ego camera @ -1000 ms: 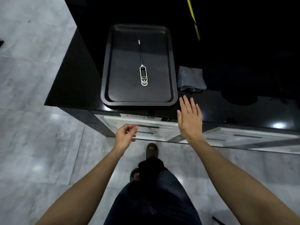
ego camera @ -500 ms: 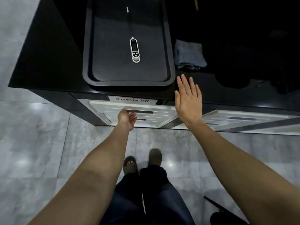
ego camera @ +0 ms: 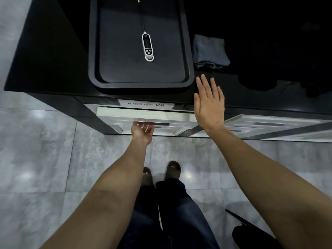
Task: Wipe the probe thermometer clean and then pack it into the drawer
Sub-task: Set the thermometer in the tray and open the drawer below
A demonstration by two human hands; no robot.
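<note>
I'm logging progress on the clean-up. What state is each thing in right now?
probe thermometer: lying flat in tray, untouched
tray: on countertop
cloth: folded, beside tray
drawer: barely open
left hand: fingers at drawer front
right hand: open, holding nothing

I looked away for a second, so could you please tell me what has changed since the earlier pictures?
The left hand reached forward and put its fingers under the drawer front. The right hand stays flat and open at the counter edge. Thermometer, tray and cloth lie unmoved.
</note>
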